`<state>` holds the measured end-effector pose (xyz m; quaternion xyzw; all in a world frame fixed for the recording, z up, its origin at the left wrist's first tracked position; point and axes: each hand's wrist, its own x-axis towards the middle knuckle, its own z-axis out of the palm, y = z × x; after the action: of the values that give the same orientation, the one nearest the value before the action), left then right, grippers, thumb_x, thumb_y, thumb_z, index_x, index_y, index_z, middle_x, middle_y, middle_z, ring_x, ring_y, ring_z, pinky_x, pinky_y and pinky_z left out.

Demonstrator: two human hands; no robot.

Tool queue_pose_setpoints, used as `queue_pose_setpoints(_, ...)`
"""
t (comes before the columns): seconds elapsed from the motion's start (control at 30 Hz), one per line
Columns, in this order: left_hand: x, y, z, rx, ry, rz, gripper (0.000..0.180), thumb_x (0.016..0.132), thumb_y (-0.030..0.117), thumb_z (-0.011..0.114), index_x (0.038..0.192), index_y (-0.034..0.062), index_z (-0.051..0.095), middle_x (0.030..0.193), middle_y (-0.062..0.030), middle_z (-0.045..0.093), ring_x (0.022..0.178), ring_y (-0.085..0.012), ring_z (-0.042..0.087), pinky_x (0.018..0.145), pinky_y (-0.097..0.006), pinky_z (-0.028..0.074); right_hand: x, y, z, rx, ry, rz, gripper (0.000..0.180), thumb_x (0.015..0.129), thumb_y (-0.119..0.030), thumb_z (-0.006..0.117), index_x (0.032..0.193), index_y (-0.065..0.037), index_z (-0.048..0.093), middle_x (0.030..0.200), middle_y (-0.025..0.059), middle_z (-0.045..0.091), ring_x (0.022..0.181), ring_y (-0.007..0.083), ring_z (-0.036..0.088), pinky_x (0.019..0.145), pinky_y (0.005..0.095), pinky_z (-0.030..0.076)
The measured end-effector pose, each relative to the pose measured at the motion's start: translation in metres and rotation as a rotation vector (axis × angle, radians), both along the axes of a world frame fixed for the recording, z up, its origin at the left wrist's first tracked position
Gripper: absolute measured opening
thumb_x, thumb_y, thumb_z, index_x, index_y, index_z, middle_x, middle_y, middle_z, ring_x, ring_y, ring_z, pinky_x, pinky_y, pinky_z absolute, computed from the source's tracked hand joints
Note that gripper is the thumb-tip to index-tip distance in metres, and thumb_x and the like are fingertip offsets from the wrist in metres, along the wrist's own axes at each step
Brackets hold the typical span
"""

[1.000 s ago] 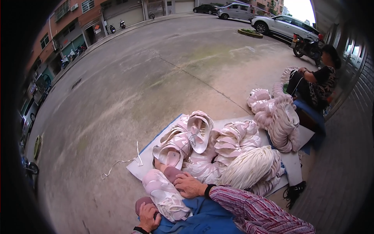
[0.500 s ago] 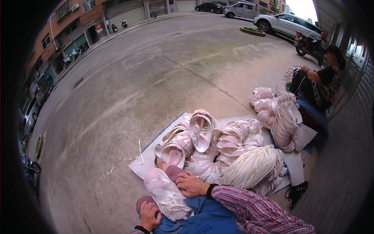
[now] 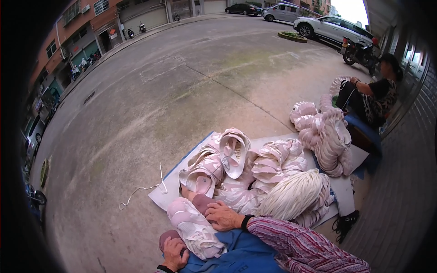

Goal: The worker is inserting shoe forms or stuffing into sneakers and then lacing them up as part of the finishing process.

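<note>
A bundle of pink-and-white shoe uppers (image 3: 193, 227) lies across my lap, between my two hands. My left hand (image 3: 174, 254) rests on my left knee beside it, fingers stretched and apart. On the other side, my right hand (image 3: 221, 215) lies over my right knee, its fingers spread loosely. Neither hand holds anything. Just beyond my right knee, more nested shoe uppers (image 3: 234, 154) are heaped on a pale sheet (image 3: 160, 196). A thick hank of cream-white laces (image 3: 291, 193) lies to the right of my right hand, on top of further uppers.
A thin white cord (image 3: 139, 190) trails off the sheet onto the concrete. Black laces (image 3: 347, 223) lie at its right edge. Another pile of uppers (image 3: 330, 141) stands farther right, near a seated person (image 3: 382, 91). A motorcycle (image 3: 359, 52) and parked cars (image 3: 334, 28) stand beyond.
The bundle on my lap shows a different, smoother face at its upper end. My hands have hardly moved. The whole view has shifted slightly.
</note>
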<state>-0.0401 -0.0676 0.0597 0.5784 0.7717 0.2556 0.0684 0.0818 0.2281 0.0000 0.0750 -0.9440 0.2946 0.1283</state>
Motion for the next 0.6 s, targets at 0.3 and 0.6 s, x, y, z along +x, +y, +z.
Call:
queue_pose_setpoints(0.3,0.0020,0.0003,0.0017,0.020,0.008,0.001,0.019,0.068,0.018,0.069,0.082,0.0082,0.061,0.094,-0.0100,0.062,0.095,-0.0317,0.059,0.103,-0.056,0.035,0.0002,-0.0012,0.0001,0.022,-0.011,-0.009,0.026,0.076,-0.023,0.064,0.100,-0.013,0.065,0.113,0.0042,0.058,0.125,0.0286,0.046,0.103,0.0495,0.032)
queue_pose_setpoints(0.6,0.0030,0.0004,0.0020,0.024,0.004,0.008,0.017,0.069,0.017,0.069,0.081,0.0080,0.062,0.093,-0.0100,0.062,0.095,-0.0314,0.060,0.103,-0.056,0.035,0.0001,-0.0012,-0.0028,0.009,0.007,-0.011,0.026,0.076,-0.023,0.064,0.099,-0.012,0.065,0.113,0.0042,0.058,0.125,0.0282,0.046,0.103,0.0491,0.032)
